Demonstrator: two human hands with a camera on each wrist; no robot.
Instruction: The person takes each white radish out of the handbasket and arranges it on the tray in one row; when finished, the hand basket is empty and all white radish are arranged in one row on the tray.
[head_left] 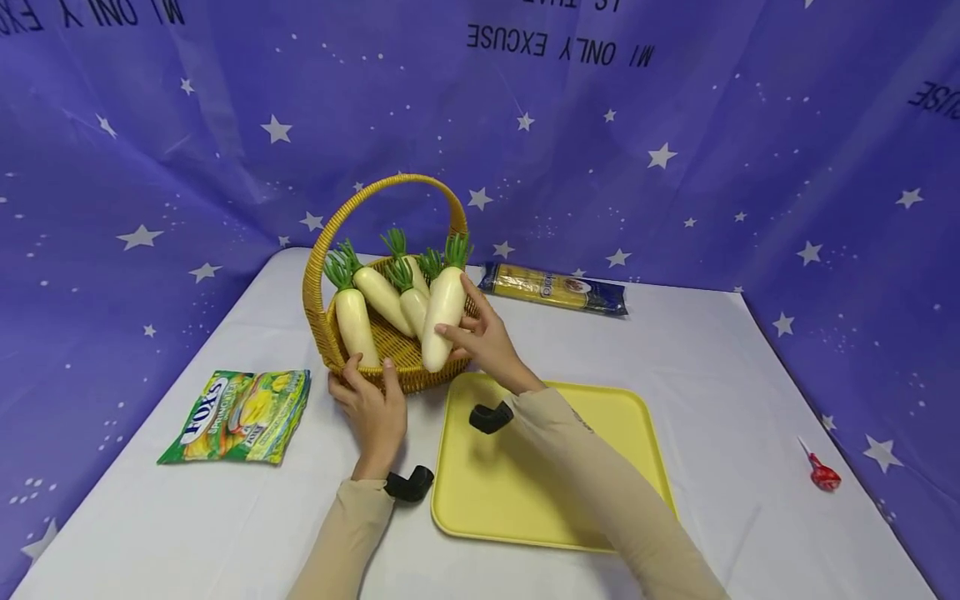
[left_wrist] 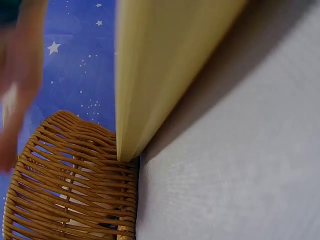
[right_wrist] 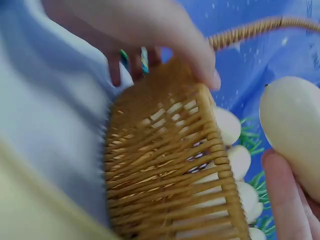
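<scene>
My right hand (head_left: 491,342) holds a white radish (head_left: 444,317) with a green top between thumb and fingers, at the right rim of the wicker basket (head_left: 420,379). In the right wrist view the radish (right_wrist: 295,130) is close up, apart from the basket wall (right_wrist: 165,175). My left hand (head_left: 372,417) grips the basket's front-left rim; its thumb lies on the rim in the right wrist view. Several other white radishes (head_left: 355,325) lie inside, green leaves toward the back. The left wrist view shows the basket's side (left_wrist: 75,185) and a blurred hand (left_wrist: 25,75).
A yellow tray (head_left: 540,521) lies right of the basket, under my right forearm. A green candy bag (head_left: 240,417) is at left. A pasta packet (head_left: 555,289) lies behind the tray, and a red lollipop (head_left: 823,475) at far right. Starry blue cloth (head_left: 570,167) surrounds the table.
</scene>
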